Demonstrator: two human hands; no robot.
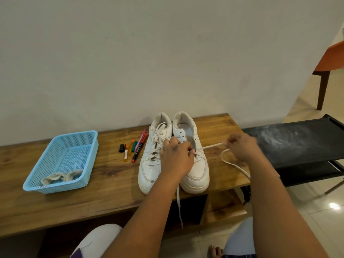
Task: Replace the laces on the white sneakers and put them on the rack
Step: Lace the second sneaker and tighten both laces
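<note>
Two white sneakers stand side by side on the wooden bench [111,192], toes toward me. The left sneaker [151,161] is laced. The right sneaker [197,172] has open eyelets, with a white lace [212,145] running out from its lowest eyelets. My left hand [176,157] rests over the gap between the shoes and pinches the lace at the right sneaker's lower eyelet. My right hand [242,146] grips the lace to the right of the shoe and holds it taut. The rest of the lace loops over the bench edge; another end hangs down the front.
A light blue basket [46,168] at the bench's left holds rolled off-white laces [61,176]. Several markers [135,146] lie left of the sneakers. A black shoe rack [297,142] stands at the right. An orange chair [329,60] is at the far right. My knees are below.
</note>
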